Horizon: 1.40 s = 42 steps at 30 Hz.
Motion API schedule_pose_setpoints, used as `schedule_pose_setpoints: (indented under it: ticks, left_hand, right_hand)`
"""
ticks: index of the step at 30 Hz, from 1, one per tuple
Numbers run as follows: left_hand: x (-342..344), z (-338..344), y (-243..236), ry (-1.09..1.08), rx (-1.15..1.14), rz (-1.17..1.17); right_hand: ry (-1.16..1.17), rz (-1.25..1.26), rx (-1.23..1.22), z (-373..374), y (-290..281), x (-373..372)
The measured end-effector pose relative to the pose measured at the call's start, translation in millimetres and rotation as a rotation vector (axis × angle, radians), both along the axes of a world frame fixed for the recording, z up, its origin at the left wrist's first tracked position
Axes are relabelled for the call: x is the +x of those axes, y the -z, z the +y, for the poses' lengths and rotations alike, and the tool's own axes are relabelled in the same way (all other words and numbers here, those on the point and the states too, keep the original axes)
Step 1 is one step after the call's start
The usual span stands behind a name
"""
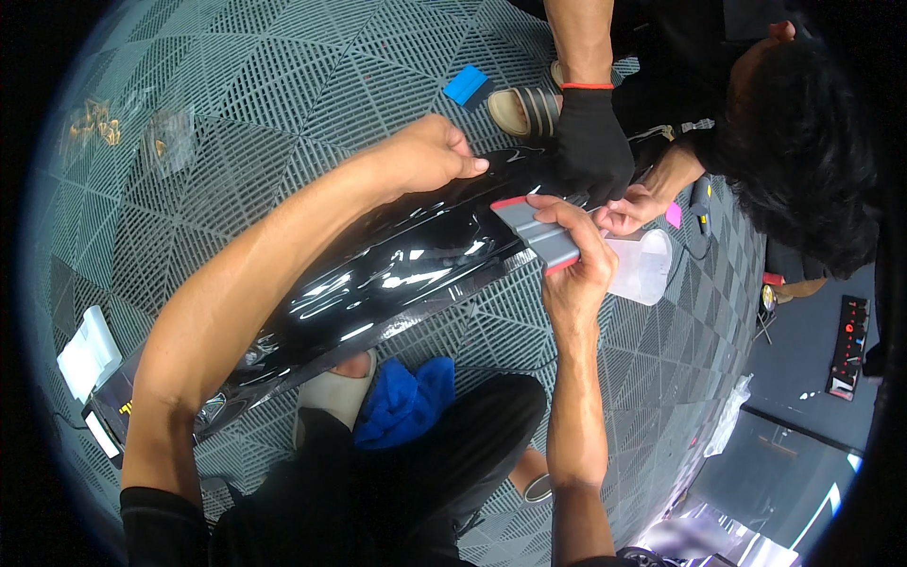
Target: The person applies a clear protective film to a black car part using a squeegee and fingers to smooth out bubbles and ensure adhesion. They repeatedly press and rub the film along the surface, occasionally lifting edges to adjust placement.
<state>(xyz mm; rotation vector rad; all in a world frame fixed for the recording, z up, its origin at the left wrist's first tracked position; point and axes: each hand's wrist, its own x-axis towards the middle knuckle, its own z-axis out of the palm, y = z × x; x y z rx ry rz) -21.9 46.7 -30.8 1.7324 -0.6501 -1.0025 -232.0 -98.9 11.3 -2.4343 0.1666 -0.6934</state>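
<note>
A long glossy black panel, looking like a car body part, lies diagonally in front of me. Along its near edge runs a strip of wrinkled, see-through film. My left hand is closed at the panel's far edge, thumb pressed to curled fingers; whatever it pinches is hidden. In my right hand is a grey squeegee with red edges, held over the panel's right part. Just beyond it, a co-worker's black-gloved hand presses on the panel, and their bare hand is beside my right fingers.
A translucent plastic container stands right of my right hand. A blue cloth lies by my foot, and a blue squeegee card on the grid-tiled floor. A corded tool lies near the crouching co-worker.
</note>
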Motion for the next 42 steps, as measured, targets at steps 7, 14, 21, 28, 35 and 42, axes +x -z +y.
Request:
schedule_pose_setpoints:
  ticks: [7,14,21,28,35,42]
  left_hand:
    - [-3,2,0,0.019,0.029,0.058]
    - [-15,5,4,0.051,0.03,0.032]
    - [-27,23,-13,-0.054,-0.093,-0.671]
    - [-43,31,-31,0.245,-0.266,-1.106]
    - [-43,32,-33,0.301,-0.274,-1.157]
    - [-38,33,-27,0.335,-0.304,-1.178]
  right_hand:
    - [0.144,-0.063,0.399,2,-9,15]
    - [0.074,-0.232,0.821,-5,-26,8]
    - [0.25,-0.328,0.951,11,2,-26]
    - [0.289,-0.315,0.836,25,21,-29]
    - [0.307,-0.224,0.699,24,23,-11]
    - [0.392,-0.154,0.638,19,23,0]
